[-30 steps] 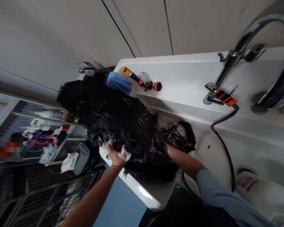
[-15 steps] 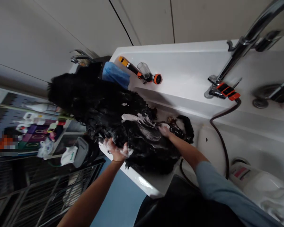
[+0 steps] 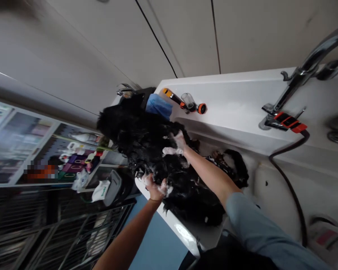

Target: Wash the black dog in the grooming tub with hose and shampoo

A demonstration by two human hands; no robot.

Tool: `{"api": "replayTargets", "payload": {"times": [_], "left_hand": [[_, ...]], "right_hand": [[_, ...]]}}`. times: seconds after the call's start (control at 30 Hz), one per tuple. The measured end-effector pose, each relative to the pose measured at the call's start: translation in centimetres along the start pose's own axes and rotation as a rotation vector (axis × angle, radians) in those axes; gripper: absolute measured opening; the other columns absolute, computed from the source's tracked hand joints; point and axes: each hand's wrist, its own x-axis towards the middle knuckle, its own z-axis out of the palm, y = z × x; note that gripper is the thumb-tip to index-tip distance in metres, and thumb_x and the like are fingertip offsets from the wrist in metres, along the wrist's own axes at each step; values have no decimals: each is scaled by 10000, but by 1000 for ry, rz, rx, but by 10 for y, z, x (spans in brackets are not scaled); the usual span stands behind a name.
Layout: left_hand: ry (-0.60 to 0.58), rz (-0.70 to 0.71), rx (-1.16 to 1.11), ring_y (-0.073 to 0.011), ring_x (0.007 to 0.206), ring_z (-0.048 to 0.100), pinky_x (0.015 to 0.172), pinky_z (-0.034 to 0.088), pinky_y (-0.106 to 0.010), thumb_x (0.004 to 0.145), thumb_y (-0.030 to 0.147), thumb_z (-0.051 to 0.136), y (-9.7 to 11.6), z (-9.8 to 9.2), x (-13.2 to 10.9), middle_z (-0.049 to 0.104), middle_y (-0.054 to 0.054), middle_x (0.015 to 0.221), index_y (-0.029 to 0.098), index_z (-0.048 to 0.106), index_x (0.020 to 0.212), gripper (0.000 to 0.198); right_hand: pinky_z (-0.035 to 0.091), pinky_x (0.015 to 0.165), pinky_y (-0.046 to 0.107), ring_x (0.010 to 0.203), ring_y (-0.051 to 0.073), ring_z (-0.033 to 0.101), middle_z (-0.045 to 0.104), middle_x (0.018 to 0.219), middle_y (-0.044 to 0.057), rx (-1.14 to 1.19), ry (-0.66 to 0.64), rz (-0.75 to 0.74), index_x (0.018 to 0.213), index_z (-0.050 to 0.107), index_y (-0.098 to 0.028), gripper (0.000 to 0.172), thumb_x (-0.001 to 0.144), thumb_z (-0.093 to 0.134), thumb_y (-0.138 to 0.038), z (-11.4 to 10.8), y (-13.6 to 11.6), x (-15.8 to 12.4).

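Now the right hand (image 3: 177,144) has been moved up the dog (image 3: 146,146), fingers spread; its side is gripped by the left hand (image 3: 154,186).

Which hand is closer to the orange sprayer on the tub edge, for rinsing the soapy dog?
Probably the right hand. It lies on the dog high on its back, nearer the orange sprayer on the tub rim. The left hand grips soapy fur lower down, at the near edge.
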Motion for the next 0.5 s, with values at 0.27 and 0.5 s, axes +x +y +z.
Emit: {"api": "replayTargets", "payload": {"times": [0.27, 0.5], "left_hand": [[-85, -75, -156, -374, 905, 658, 871, 561, -696, 717, 700, 704, -9, -1, 9, 628, -85, 868, 278, 568, 925, 489], [-129, -91, -170, -311, 730, 690, 737, 596, -542, 738, 621, 665, 6, -2, 19, 643, -70, 750, 257, 605, 849, 385]], "right_hand": [[398, 1320, 601, 1585, 370, 477, 550, 1645, 210, -183, -26, -180, 1549, 604, -170, 608, 1052, 542, -514, -13, 35, -101], [247, 1398, 518, 1632, 364, 382, 514, 1696, 118, -249, -110, -417, 1502, 677, -226, 813, 809, 887, -597, 23, -35, 7]]}}
